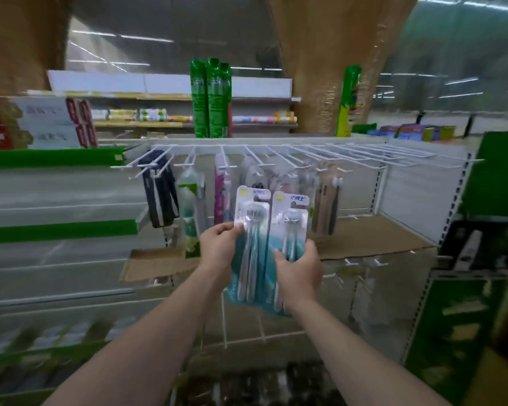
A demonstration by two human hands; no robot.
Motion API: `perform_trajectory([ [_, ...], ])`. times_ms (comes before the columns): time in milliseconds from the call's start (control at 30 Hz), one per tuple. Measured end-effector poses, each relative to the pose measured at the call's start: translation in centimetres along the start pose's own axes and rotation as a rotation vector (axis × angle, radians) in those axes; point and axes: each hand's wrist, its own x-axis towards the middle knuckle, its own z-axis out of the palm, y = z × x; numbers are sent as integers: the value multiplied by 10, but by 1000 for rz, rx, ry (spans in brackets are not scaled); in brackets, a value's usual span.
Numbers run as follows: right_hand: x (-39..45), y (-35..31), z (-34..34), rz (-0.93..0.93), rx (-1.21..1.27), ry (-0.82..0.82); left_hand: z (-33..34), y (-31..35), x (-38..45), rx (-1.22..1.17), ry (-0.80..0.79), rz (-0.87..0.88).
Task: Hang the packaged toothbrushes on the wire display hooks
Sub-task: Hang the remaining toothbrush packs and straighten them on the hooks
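I hold two teal-and-white toothbrush packs upright, side by side, below a row of white wire display hooks (276, 156). My left hand (217, 247) grips the left pack (251, 218) at its left edge. My right hand (299, 268) holds the right pack (291, 221) around its lower half. The tops of both packs sit just under the hook tips. Other packaged toothbrushes (326, 200) hang from hooks behind them, partly hidden by the packs.
A dark pack (160, 194) and a green-white pack (188, 206) hang at the left hooks. Several hooks to the right stand bare. Green bottles (210, 98) stand on the top shelf. Cardboard (364, 235) lines the shelf below. Lower hooks (361, 262) jut out at the right.
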Motion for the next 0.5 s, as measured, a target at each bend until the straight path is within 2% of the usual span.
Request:
perform_trajectory([
  [200, 45, 17, -46, 27, 9, 32, 59, -15, -4, 9, -30, -2],
  [500, 149, 53, -126, -23, 4, -43, 174, -39, -20, -12, -3, -9],
])
